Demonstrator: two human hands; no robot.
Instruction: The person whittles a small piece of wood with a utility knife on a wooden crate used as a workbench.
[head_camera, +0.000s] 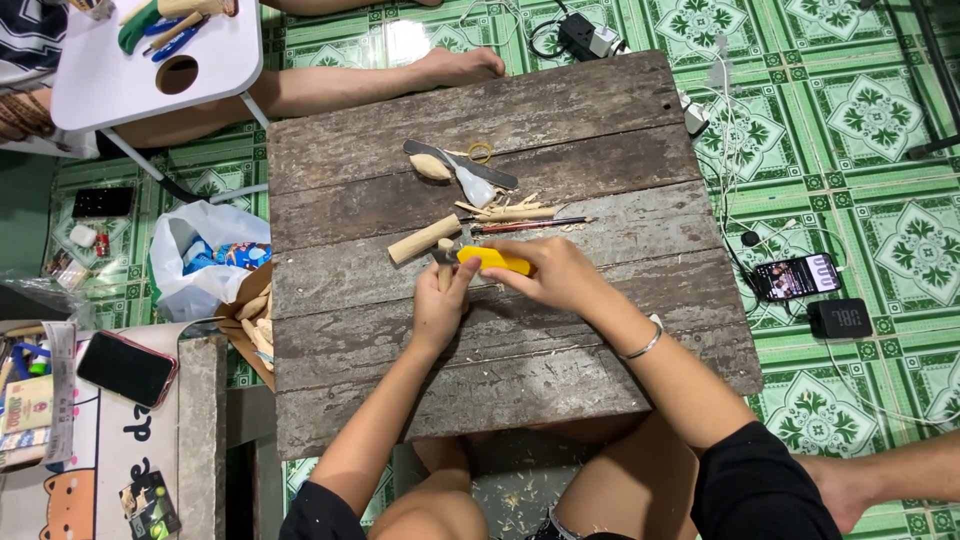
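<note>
At the frame's centre, the left hand (440, 300) clamps a small wood piece (444, 262) upright on the counter (350, 330) — steadying it — while the right hand (555, 275) grips a yellow knife (495, 260) against it.

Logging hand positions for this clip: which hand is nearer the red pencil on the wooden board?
Right. The right hand, gripping the yellow-handled knife, sits just below the red pencil. The left hand is lower and further left, holding a small wood piece.
</note>
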